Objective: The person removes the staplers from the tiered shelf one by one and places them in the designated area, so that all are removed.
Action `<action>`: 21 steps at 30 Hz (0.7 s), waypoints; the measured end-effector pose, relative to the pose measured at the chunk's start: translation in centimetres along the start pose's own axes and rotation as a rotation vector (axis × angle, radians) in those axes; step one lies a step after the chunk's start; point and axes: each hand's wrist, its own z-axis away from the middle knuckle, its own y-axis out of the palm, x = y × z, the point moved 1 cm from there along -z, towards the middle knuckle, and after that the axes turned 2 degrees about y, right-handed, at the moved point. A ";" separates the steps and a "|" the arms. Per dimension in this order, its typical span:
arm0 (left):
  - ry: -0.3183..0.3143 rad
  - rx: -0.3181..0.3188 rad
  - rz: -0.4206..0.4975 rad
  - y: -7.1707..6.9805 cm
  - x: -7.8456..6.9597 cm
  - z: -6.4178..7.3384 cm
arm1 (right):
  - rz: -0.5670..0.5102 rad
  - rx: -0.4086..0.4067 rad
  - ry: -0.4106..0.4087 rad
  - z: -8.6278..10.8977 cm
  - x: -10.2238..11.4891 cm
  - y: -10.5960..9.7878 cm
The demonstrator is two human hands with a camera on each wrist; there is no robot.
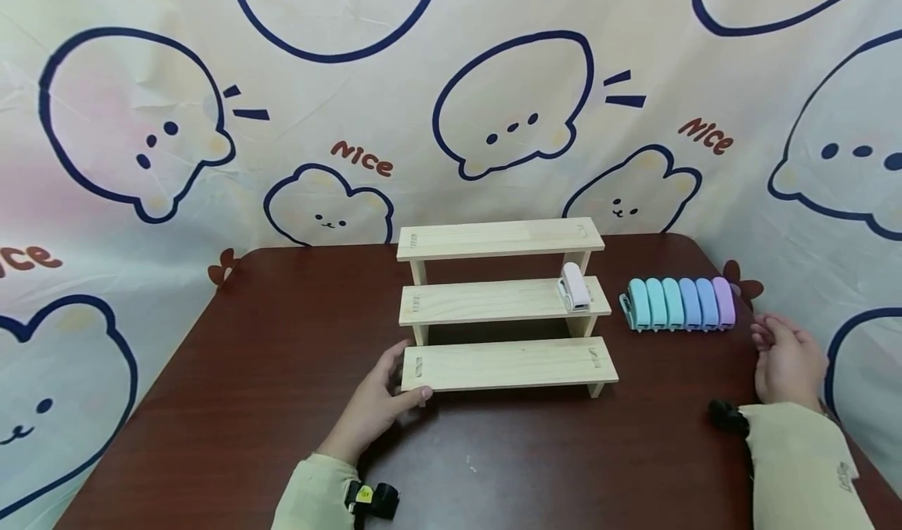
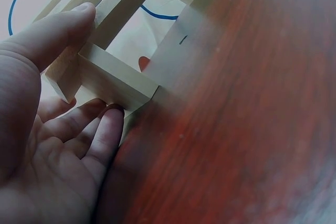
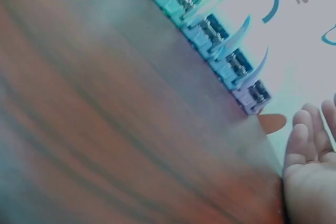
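A three-tier step shelf of pale wood point(image 1: 507, 365) stands on the brown table. My left hand point(image 1: 373, 406) grips the left end of its lowest step, thumb across the front corner and the other fingers behind. In the left wrist view those fingers point(image 2: 107, 135) curl up to the wooden leg point(image 2: 118, 80). A small white lever-topped punch point(image 1: 574, 287) sits at the right of the middle step. Right of the shelf is a row of teal, blue and purple lever-topped punches point(image 1: 680, 304). My right hand point(image 1: 792, 362), fingers loosely curled, is beside the row and holds nothing.
A pale cloth with blue cartoon outlines point(image 1: 507, 107) hangs behind and at both sides. The brown tabletop point(image 1: 247, 373) runs out at its right edge beneath my right arm. Black wrist cameras point(image 1: 373, 500) sit on both wrists.
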 end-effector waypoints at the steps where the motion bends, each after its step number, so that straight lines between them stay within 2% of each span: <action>1: -0.001 0.001 -0.001 0.0 0.1 0.0 | -0.006 0.004 0.002 0.3 -0.1 -0.1; 4: -0.009 0.007 0.005 0.0 0.2 -0.1 | 0.025 0.005 -0.001 1.0 -0.3 -0.2; 7: -0.007 0.015 0.014 0.1 0.3 -0.1 | 0.059 -0.031 -0.005 1.5 -0.3 -0.3; 12: -0.003 0.015 0.020 0.3 0.2 0.0 | 0.065 -0.066 -0.015 1.8 0.1 0.3; 17: -0.008 0.005 0.004 0.1 0.2 0.0 | 0.095 -0.076 -0.048 2.2 0.5 2.5; 21: -0.012 -0.001 -0.007 0.0 0.2 0.0 | 0.090 -0.028 -0.110 2.7 0.3 4.7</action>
